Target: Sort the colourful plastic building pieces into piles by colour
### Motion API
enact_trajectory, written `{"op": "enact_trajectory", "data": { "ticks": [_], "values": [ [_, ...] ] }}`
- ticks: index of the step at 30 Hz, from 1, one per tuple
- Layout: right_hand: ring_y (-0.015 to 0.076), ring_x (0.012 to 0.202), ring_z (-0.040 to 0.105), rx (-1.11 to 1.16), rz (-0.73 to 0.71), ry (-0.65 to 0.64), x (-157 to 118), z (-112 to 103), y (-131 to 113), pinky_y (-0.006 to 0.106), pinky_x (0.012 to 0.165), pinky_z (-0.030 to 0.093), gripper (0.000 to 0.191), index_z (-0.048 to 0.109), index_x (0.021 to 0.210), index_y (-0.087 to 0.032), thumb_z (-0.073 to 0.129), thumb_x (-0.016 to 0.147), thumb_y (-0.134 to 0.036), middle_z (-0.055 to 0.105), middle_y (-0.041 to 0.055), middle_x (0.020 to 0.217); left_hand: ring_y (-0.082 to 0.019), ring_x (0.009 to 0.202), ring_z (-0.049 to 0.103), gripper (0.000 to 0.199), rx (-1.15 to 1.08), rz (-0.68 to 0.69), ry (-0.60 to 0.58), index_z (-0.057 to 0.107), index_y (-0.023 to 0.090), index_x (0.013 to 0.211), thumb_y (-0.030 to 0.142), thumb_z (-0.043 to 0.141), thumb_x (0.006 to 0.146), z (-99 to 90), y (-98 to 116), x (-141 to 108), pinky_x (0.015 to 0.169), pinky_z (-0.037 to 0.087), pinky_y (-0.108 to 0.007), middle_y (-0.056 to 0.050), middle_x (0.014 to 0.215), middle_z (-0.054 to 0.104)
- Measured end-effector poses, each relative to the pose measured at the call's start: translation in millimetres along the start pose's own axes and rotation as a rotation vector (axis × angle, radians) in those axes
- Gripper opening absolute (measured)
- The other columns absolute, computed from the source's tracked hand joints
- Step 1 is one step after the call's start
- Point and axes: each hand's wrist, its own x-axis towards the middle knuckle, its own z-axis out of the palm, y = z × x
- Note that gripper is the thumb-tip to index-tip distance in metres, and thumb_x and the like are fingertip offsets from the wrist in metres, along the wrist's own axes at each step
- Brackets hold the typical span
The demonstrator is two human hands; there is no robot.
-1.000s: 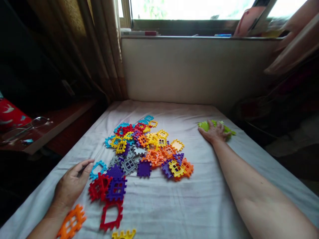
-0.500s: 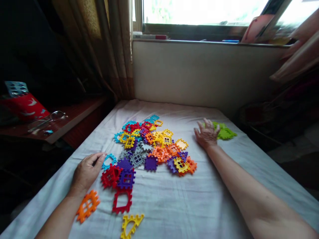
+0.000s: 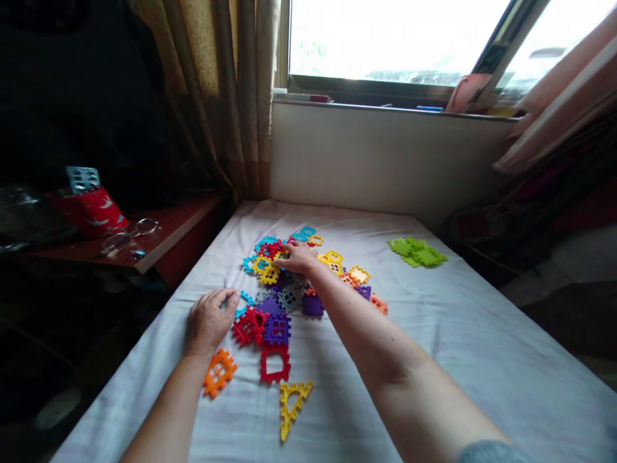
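My right hand (image 3: 299, 258) reaches over the pile of toothed plastic building pieces. Its thumb and fingers are apart, close to a yellow piece (image 3: 268, 275) and a red piece (image 3: 270, 248); no piece is visibly gripped. My left hand (image 3: 209, 319) rests on the sheet with fingers curled together, its tips at a light blue frame piece (image 3: 244, 307). Whether the fingers pinch that piece is hidden. Near it lie a red window piece (image 3: 247, 326), a purple window piece (image 3: 278, 329), an orange window piece (image 3: 220, 373), a red frame (image 3: 274, 364) and a yellow triangle (image 3: 293, 405).
A separate heap of green pieces (image 3: 417, 251) lies at the back right of the sheet-covered bed (image 3: 434, 386). On the left, a wooden table (image 3: 168, 228) holds a red cup (image 3: 99, 212) and eyeglasses (image 3: 146, 226). A wall (image 3: 347, 157) and window stand behind.
My right hand has left the green heap and moved left over the mixed pile. My left hand stays by the light blue frame. The whole view has shifted slightly.
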Motion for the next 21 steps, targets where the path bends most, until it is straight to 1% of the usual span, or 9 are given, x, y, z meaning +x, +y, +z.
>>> {"op": "enact_trajectory", "data": {
  "ticks": [2,4,8,10,12,14,16,19,21],
  "values": [
    [0.0359,0.143,0.038,-0.028,-0.076,0.035,-18.1,6.3,0.8,0.060,0.112,0.033,0.074,0.045,0.150,-0.035,0.064,0.083,-0.061,0.046,0.0095,0.155,-0.027,0.093,0.071,0.040,0.022,0.010,-0.003,0.076,0.025,0.088,0.051,0.045,0.088,0.3,1.2,-0.1,0.087,0.052,-0.037,-0.008,0.094,0.078],
    [0.0337,0.141,0.040,-0.044,-0.180,0.078,-43.9,11.5,7.3,0.062,0.116,0.026,0.075,0.043,0.151,-0.033,0.067,0.083,-0.054,0.050,0.0104,0.151,-0.027,0.093,0.071,0.039,0.043,0.018,-0.019,0.076,0.025,0.089,0.049,0.045,0.089,-0.2,2.7,-0.2,0.085,0.052,-0.038,-0.008,0.096,0.078],
    [0.0308,0.139,0.043,-0.079,-0.332,0.113,-100.4,13.2,27.1,0.063,0.120,0.012,0.062,0.054,0.142,-0.033,0.069,0.083,-0.047,0.059,0.0078,0.143,-0.028,0.093,0.070,0.039,0.056,0.024,-0.033,0.076,0.025,0.091,0.048,0.044,0.089,-1.1,3.8,-0.9,0.085,0.051,-0.038,-0.008,0.097,0.077],
    [0.0331,0.139,0.042,-0.109,-0.358,0.106,-119.5,7.6,37.3,0.066,0.118,0.013,0.056,0.062,0.135,-0.033,0.072,0.081,-0.047,0.060,0.0085,0.142,-0.028,0.094,0.070,0.039,0.047,0.033,-0.033,0.076,0.025,0.092,0.048,0.044,0.089,-0.6,3.5,-1.3,0.086,0.051,-0.039,-0.008,0.098,0.077],
    [0.0327,0.137,0.045,-0.106,-0.372,0.117,-125.6,-2.1,47.1,0.064,0.116,0.021,0.046,0.068,0.126,-0.033,0.072,0.082,-0.048,0.061,0.0079,0.141,-0.028,0.094,0.070,0.039,0.033,0.043,-0.031,0.076,0.025,0.092,0.048,0.045,0.089,0.6,2.8,-1.4,0.087,0.050,-0.039,-0.008,0.099,0.077],
    [0.0288,0.131,0.052,-0.062,-0.343,0.173,-115.9,-13.4,56.5,0.058,0.114,0.030,0.036,0.072,0.119,-0.034,0.066,0.087,-0.049,0.063,0.0059,0.138,-0.028,0.094,0.070,0.038,0.020,0.041,-0.020,0.076,0.025,0.091,0.048,0.045,0.089,2.0,2.2,-1.3,0.087,0.050,-0.039,-0.008,0.098,0.078],
    [0.0250,0.126,0.057,-0.011,-0.243,0.248,-91.3,-23.5,65.3,0.048,0.112,0.038,0.034,0.072,0.119,-0.032,0.061,0.091,-0.049,0.064,0.0052,0.137,-0.027,0.093,0.070,0.038,0.008,0.039,-0.001,0.075,0.025,0.090,0.048,0.046,0.089,2.9,1.6,-1.3,0.086,0.050,-0.039,-0.007,0.098,0.078],
    [0.0248,0.128,0.057,0.030,0.005,0.292,-36.9,-32.0,75.6,0.038,0.109,0.044,0.044,0.067,0.129,-0.029,0.059,0.091,-0.050,0.059,0.0087,0.142,-0.026,0.092,0.071,0.036,-0.013,0.060,0.023,0.075,0.025,0.091,0.048,0.046,0.090,2.9,0.7,-2.2,0.085,0.051,-0.038,-0.006,0.097,0.078],
    [0.0276,0.134,0.052,0.051,0.159,0.261,2.4,-32.9,80.1,0.039,0.109,0.044,0.056,0.059,0.140,-0.027,0.058,0.091,-0.053,0.053,0.0122,0.147,-0.025,0.092,0.071,0.035,-0.028,0.074,0.031,0.074,0.025,0.092,0.048,0.047,0.091,2.3,0.1,-3.5,0.086,0.051,-0.037,-0.006,0.097,0.078]
  ]
}}
